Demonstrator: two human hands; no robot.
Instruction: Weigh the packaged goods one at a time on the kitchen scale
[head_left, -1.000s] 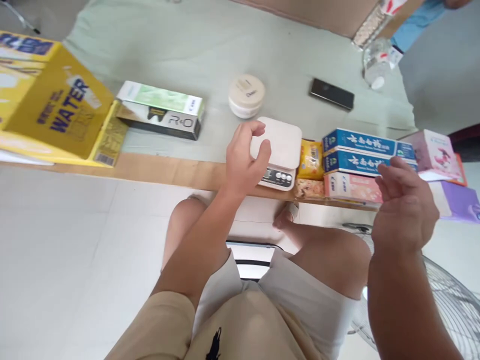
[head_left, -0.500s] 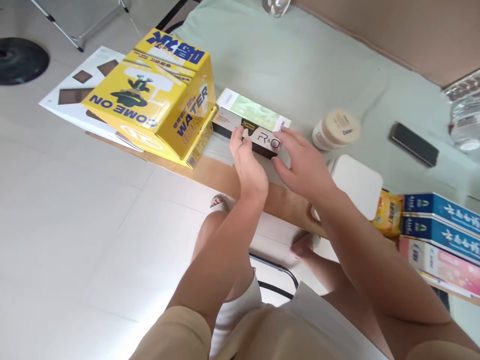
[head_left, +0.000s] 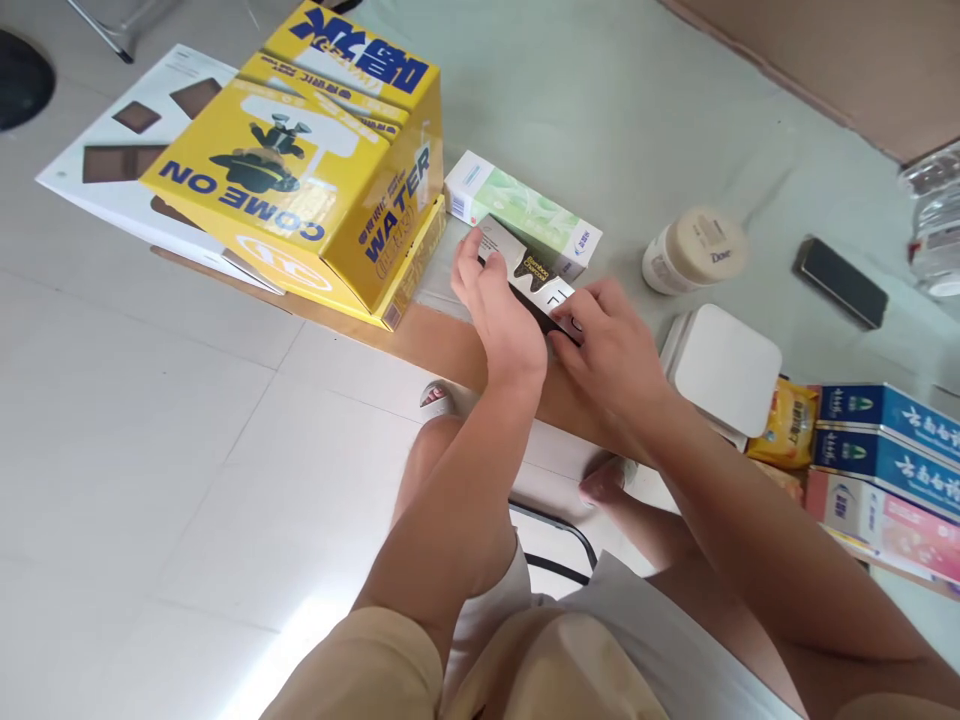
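A slim black-and-white toothpaste box [head_left: 531,268] printed "Bamboo Charcoal" lies slantwise between my two hands near the table's front edge. My left hand [head_left: 491,300] closes around its left end, the fingertips at the far corner. At the other end, my right hand [head_left: 607,340] grips the box between thumb and fingers, covering part of the lettering. Just behind it lies a green-and-white box [head_left: 525,210], its near right part close to the black-and-white one. To the left stands a large yellow carton [head_left: 292,160] marked "WATER".
Right of my hands are a cream Dove jar [head_left: 694,250], a white square-lidded container [head_left: 724,370], a dark phone [head_left: 841,282] and a yellow packet [head_left: 785,422]. Blue boxes [head_left: 862,430] and a pink box [head_left: 885,515] lie farther right. A clear bottle [head_left: 937,230] is at the right edge.
Both hands have closed on the black-and-white box. It has come away from the green-and-white box, turning and shifting toward me and to the right. The view has shifted slightly.
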